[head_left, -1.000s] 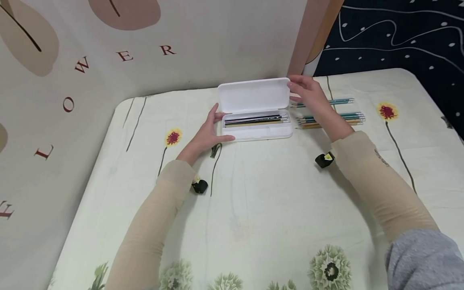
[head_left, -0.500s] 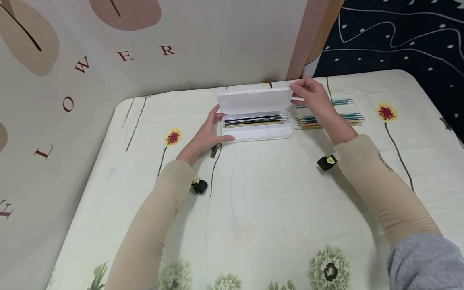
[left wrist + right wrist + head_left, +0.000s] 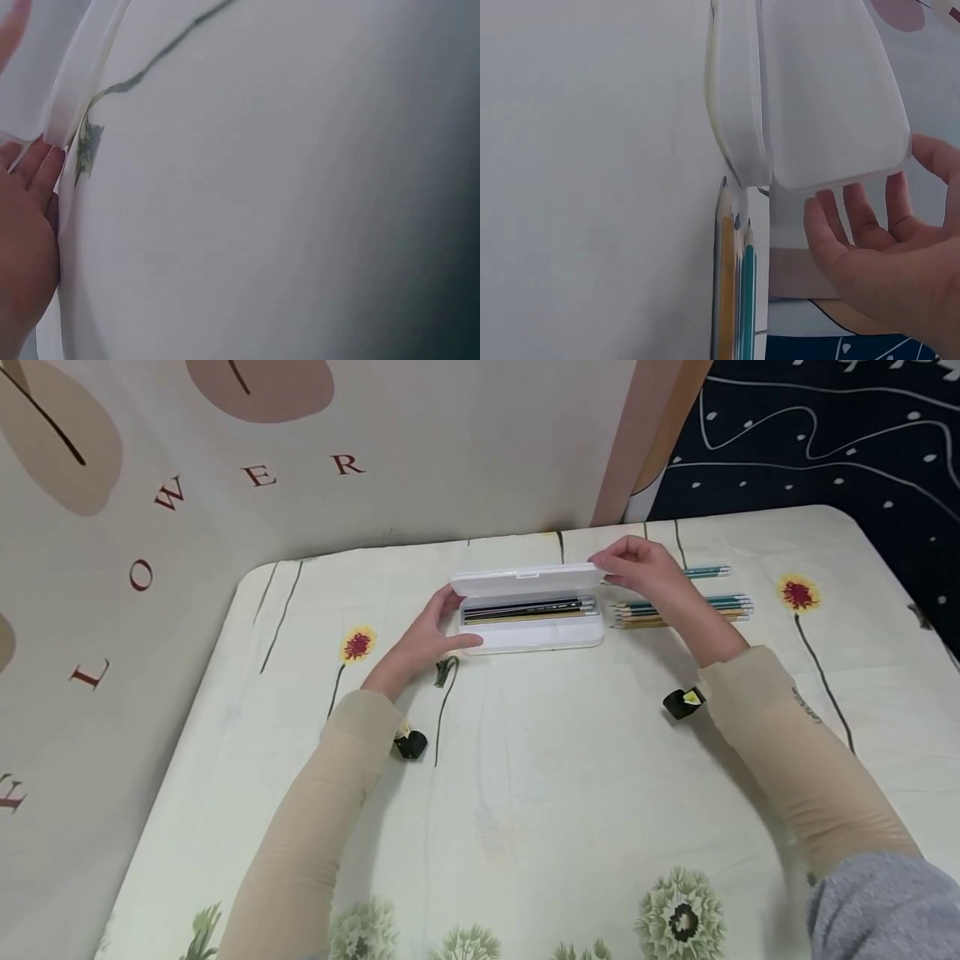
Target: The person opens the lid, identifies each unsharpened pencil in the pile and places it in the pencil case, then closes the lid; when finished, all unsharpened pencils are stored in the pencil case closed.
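Note:
A white plastic pencil case [image 3: 555, 635] lies near the far edge of the table, its hinged lid [image 3: 525, 581] leaning partway over the tray. Several dark pencils and a yellowish one [image 3: 525, 612] rest inside. My left hand [image 3: 423, 639] holds the case's left end, thumb along the front corner and fingers toward the back. In the left wrist view, its fingertips meet the case's edge [image 3: 84, 82]. With fingertips and thumb, my right hand [image 3: 645, 570] pinches the lid's right end. The right wrist view shows those fingers around the lid's rounded corner [image 3: 847, 112].
Right of the case lie several yellow and teal pencils [image 3: 729, 604], partly behind my right forearm. Farther back are teal pencils [image 3: 708, 572]. Small black objects [image 3: 411, 743] sit by both wrists. A printed wall hanging [image 3: 450, 452] rises behind the flower-patterned cloth [image 3: 525, 760].
The lid has swung from nearly upright forward and down toward the tray, with my right hand moving along on its right end. My left hand stays at the case's left end.

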`<state>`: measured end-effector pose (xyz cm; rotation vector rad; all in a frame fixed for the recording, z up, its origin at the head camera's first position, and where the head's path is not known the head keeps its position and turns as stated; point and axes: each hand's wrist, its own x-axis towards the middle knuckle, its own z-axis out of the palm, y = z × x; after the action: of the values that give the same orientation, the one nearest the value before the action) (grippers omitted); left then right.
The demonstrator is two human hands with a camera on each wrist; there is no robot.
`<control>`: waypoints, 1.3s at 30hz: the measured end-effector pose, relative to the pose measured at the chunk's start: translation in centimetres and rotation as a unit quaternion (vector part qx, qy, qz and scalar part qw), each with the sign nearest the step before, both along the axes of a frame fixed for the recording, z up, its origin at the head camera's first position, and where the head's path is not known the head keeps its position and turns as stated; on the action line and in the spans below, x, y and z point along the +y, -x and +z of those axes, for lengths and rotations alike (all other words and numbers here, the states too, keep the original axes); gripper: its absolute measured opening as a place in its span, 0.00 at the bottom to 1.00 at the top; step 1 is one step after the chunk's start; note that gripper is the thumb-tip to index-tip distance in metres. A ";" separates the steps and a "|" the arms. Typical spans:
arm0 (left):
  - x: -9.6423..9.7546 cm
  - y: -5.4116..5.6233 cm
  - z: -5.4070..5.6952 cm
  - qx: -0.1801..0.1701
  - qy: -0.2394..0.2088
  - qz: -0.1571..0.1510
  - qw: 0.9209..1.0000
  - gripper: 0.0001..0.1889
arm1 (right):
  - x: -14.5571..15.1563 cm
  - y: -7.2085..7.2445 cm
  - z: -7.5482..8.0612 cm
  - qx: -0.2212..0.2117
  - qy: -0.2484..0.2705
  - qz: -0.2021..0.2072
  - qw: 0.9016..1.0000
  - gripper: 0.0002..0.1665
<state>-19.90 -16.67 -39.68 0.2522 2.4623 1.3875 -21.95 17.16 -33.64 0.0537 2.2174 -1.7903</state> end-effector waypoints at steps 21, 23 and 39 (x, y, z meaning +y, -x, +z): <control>-0.7 -0.2 0.6 -0.016 -0.050 0.009 0.999 0.33 | 1.9 -0.8 -0.8 -0.027 -0.127 0.143 0.981 0.35; -0.7 -0.2 0.7 -0.018 -0.048 0.013 0.999 0.29 | 2.0 -0.8 -0.9 -0.024 -0.123 0.150 0.981 0.35; -0.8 -0.5 0.9 -0.025 -0.032 0.023 0.999 0.34 | 2.2 -0.6 -1.9 -0.011 -0.079 0.190 0.979 0.37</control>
<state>-19.44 -17.49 -38.73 0.1726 2.4001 1.4746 -21.30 19.37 -35.55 -0.2956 2.1695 -1.4027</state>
